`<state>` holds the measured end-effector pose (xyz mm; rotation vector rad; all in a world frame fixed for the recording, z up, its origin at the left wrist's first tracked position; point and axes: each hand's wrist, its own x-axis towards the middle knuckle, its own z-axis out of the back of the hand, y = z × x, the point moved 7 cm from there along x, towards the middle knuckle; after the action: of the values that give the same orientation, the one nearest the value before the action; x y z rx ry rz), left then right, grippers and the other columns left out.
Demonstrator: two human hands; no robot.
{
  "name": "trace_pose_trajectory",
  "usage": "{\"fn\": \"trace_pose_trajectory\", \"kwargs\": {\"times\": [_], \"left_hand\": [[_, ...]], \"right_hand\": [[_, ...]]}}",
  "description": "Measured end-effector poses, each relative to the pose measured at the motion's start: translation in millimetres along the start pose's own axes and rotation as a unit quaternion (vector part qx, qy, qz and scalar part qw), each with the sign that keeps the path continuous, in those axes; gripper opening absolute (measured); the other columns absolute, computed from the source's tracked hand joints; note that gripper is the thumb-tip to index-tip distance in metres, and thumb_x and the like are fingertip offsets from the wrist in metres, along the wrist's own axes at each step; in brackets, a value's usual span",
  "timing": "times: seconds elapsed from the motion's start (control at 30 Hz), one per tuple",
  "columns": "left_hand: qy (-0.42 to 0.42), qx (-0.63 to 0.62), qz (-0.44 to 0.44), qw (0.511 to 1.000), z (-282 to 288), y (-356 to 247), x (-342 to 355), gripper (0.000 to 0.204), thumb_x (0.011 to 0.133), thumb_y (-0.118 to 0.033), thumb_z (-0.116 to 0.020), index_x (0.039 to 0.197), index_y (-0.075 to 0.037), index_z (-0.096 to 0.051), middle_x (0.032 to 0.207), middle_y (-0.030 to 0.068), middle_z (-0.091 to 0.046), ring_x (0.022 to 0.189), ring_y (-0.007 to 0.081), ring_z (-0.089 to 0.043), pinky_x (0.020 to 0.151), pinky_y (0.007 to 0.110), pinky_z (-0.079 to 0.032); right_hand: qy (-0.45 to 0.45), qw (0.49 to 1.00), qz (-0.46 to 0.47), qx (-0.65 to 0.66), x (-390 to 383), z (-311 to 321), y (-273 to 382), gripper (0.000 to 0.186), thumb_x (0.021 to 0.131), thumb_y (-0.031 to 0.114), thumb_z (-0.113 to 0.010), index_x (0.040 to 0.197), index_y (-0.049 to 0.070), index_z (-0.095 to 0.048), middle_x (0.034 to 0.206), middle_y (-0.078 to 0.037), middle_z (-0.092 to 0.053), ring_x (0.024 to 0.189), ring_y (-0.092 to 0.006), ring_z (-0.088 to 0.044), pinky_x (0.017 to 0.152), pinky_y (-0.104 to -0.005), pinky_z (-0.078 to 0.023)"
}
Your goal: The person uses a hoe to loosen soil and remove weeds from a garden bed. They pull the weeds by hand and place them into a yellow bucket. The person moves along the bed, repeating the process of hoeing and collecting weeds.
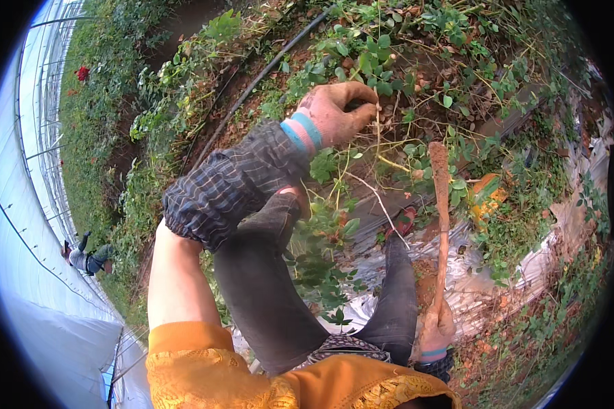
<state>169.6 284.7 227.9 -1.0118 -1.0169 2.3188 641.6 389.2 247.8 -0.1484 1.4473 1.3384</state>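
The head-mounted fisheye faces steeply downward over the wearer's legs, left hand and right hand at close range (the white sheeting beside us bends along its left rim).

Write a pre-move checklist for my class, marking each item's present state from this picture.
1. Left hand gripping the thin stem: ok, thumb and finger pinch it.
2. Right hand secure on the stick-like tool: ok, wrapped round its lower end.
3. Tool's upper end clean: not ok, crusted with soil.
4. Tool clear of the left hand: ok, they are apart.
5. Stem's base visible: cannot tell, tangled greenery obscures where it ends.
6. Co-worker out of reach: ok, far in the background.
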Motion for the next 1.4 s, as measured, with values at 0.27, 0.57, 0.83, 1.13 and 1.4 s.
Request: {"fn": "trace_pose_trajectory", "kwargs": {"times": [0.27, 0.57, 0.83, 1.13, 1.4], "left_hand": [[-0.049, 0.334, 0.314, 0.888, 212.8, 261.2, -47.6, 0.086, 0.080, -0.035, -0.073, 0.147, -0.018, -0.024, 0.145, 0.0144, -0.038, 0.132, 0.0315, -0.039, 0.109, 0.042, -0.036], [0.300, 0.475, 0.033, 0.826, 108.2, 272.4, 41.6, 0.070, 0.080, -0.032, -0.069, 0.141, -0.024, -0.035, 0.112, 0.0156, -0.060, 0.096, 0.0316, -0.062, 0.084, 0.042, -0.051], [0.221, 0.455, 0.005, 0.863, 99.1, 319.8, 52.8, 0.056, 0.081, -0.037, -0.068, 0.131, -0.019, -0.050, 0.113, 0.0149, -0.061, 0.097, 0.0315, -0.063, 0.081, 0.041, -0.053], [0.024, 0.357, 0.124, 0.925, 197.9, 367.9, 8.5, 0.030, 0.084, -0.014, -0.062, 0.113, -0.009, -0.059, 0.098, 0.0172, -0.066, 0.092, 0.0330, -0.064, 0.075, 0.041, -0.053], [-0.001, 0.003, 0.262, 0.965, 181.9, 354.9, -9.9, 0.026, 0.079, -0.001, -0.060, 0.103, -0.010, -0.055, 0.090, 0.0041, -0.061, 0.082, 0.0135, -0.055, 0.076, 0.029, -0.047]], "right_hand": [[0.022, 0.985, 0.122, -0.123, 45.5, -60.2, 63.0, 0.046, 0.092, 0.033, -0.055, 0.118, -0.006, -0.055, 0.064, -0.002, -0.052, 0.051, -0.0072, -0.046, 0.047, -0.0239, -0.039], [0.019, 0.990, 0.042, -0.131, 73.7, -126.2, 75.8, 0.045, 0.091, 0.030, -0.057, 0.121, -0.004, -0.054, 0.063, -0.001, -0.052, 0.048, -0.0043, -0.044, 0.042, -0.0206, -0.035], [0.026, 0.988, 0.035, -0.149, 93.3, -153.8, 76.4, 0.046, 0.093, 0.034, -0.056, 0.119, -0.004, -0.055, 0.063, -0.001, -0.051, 0.048, -0.0048, -0.042, 0.042, -0.0219, -0.034], [0.027, 0.987, 0.060, -0.144, 106.2, -149.1, 69.5, 0.046, 0.093, 0.034, -0.056, 0.122, -0.002, -0.055, 0.062, -0.002, -0.052, 0.040, -0.0060, -0.043, 0.035, -0.0223, -0.034], [0.055, 0.987, 0.070, -0.137, 107.0, -163.2, 68.3, 0.050, 0.093, 0.037, -0.056, 0.121, -0.004, -0.054, 0.063, -0.002, -0.053, 0.040, -0.0059, -0.043, 0.036, -0.0223, -0.034]]}}
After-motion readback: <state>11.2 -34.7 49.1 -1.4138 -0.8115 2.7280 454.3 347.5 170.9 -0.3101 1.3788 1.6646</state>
